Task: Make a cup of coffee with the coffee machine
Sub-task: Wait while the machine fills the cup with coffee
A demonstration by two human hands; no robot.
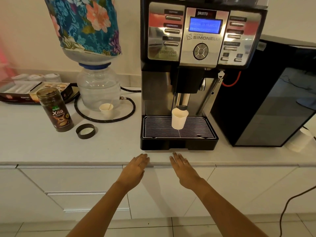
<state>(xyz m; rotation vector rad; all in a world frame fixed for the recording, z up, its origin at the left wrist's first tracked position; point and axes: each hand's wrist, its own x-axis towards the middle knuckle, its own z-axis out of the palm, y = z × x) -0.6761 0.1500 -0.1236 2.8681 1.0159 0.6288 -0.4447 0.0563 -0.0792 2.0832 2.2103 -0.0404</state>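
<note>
Head view: the paper cup (179,118) stands upright on the drip grate (159,127) under the coffee machine's spout (182,101), far of both hands. Left hand (136,165) and right hand (183,165) rest flat and empty at the counter edge (68,163); the right looks slightly nearer.

An office pantry or break room: a commercial coffee machine (201,65) stands at the back of a white counter (51,147), beside a covered water bottle (89,31), a jar of instant coffee (55,110), paper cups (106,110) and a small black fridge (266,100).
</note>
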